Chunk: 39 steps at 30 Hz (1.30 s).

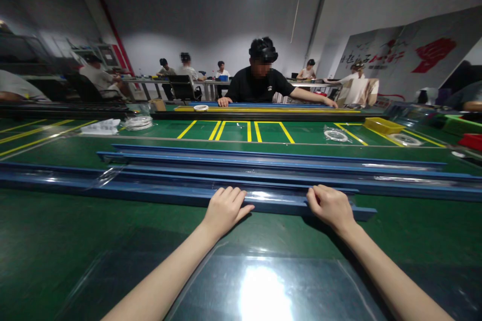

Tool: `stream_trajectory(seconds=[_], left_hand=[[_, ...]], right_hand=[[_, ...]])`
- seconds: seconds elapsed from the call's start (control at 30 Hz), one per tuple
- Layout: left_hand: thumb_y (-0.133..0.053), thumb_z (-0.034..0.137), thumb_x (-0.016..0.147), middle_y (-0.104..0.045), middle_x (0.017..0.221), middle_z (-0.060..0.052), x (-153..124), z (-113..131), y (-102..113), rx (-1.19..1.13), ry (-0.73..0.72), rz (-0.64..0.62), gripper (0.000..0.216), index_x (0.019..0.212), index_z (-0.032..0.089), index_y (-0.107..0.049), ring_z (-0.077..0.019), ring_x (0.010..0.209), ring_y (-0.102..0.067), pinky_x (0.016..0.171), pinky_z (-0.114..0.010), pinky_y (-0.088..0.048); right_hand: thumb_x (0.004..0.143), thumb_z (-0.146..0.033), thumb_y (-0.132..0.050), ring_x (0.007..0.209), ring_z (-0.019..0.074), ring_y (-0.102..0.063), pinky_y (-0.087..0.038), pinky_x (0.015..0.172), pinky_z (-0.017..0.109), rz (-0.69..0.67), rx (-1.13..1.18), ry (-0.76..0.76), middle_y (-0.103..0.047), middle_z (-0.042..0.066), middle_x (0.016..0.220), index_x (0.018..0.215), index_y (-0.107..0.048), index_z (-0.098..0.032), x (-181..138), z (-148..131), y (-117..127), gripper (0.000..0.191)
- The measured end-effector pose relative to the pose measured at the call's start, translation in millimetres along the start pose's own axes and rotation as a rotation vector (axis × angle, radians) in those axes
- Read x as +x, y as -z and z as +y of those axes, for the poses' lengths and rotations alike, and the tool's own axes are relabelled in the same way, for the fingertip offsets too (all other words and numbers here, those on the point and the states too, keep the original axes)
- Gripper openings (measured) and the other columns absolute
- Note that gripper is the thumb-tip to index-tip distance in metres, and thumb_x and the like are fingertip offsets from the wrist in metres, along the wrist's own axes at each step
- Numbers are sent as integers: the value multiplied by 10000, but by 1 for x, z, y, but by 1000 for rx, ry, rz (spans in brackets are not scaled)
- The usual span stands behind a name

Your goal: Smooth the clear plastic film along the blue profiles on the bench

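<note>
Blue rail (150,192): laid crosswise directly ahead; near edge clasped by left hand (225,209) and right hand (330,205), fingers curled over it.

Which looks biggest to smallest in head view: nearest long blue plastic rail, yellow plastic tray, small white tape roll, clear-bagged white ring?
1. nearest long blue plastic rail, by far, though closest to camera.
2. yellow plastic tray.
3. clear-bagged white ring.
4. small white tape roll; farther back, so 3 versus 4 is unsure.
</note>
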<state>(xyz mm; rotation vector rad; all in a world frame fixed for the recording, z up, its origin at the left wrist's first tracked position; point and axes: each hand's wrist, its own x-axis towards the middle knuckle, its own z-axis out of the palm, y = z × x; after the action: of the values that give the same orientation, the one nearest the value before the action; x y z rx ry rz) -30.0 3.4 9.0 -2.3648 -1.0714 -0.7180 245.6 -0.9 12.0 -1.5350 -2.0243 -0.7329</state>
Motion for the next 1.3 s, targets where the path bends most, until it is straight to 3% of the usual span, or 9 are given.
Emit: stream_trajectory(seconds=[0.2, 0.5, 0.7, 0.87, 1.0, 1.13, 1.3], left_hand=[[-467, 436, 795, -599, 794, -64, 0, 0, -2, 1, 31, -1, 353, 965, 133, -528, -192, 733, -527, 635, -310, -347], [-488, 445, 781, -607, 824, -58, 1, 1, -2, 4, 50, -19, 314, 873, 149, -537, -197, 800, -536, 702, -330, -343], [-457, 431, 805, -582, 656, -23, 0, 1, -2, 15, 33, -8, 291, 719, 161, -522, -162, 640, -524, 631, -297, -330], [-436, 442, 813, -554, 599, -14, 0, 1, -2, 37, 38, 2, 320, 663, 167, -505, -152, 579, -501, 573, -288, -302], [-435, 449, 812, -550, 589, -13, 0, 1, -1, 48, 40, 0, 329, 653, 169, -500, -149, 566, -493, 557, -287, -286], [-432, 464, 809, -543, 568, -10, 1, 1, -2, 60, 36, 0, 347, 632, 173, -496, -146, 550, -484, 542, -284, -266], [-433, 480, 801, -537, 555, -7, 1, -1, -3, 50, 40, -15, 363, 618, 173, -494, -147, 535, -477, 531, -283, -258]], right_hand=[[776, -237, -387, 408, 86, -410, -239, 444, 225, 104, -78, -1, -447, -7, 422, 423, -415, -179, -13, 36, 1, 359], [758, -228, -418, 433, 90, -425, -251, 448, 217, 163, -136, 13, -468, -7, 435, 435, -427, -180, -21, 63, -1, 327], [741, -216, -450, 465, 89, -427, -250, 465, 219, 197, -139, 9, -455, -13, 438, 440, -436, -179, -26, 64, 0, 304], [730, -221, -480, 456, 96, -389, -235, 457, 233, 234, -207, 20, -455, -11, 444, 445, -445, -180, -24, 58, 3, 290], [750, -209, -457, 490, 105, -389, -261, 505, 240, 257, -200, 30, -461, -3, 466, 467, -459, -183, -13, 37, 7, 285], [767, -214, -446, 499, 103, -370, -264, 539, 248, 197, -91, 174, -476, -5, 486, 472, -460, -185, 1, 12, 12, 296], [790, -218, -431, 525, 104, -404, -272, 551, 243, 146, -3, 173, -509, 1, 528, 510, -493, -183, 10, -3, 16, 289]])
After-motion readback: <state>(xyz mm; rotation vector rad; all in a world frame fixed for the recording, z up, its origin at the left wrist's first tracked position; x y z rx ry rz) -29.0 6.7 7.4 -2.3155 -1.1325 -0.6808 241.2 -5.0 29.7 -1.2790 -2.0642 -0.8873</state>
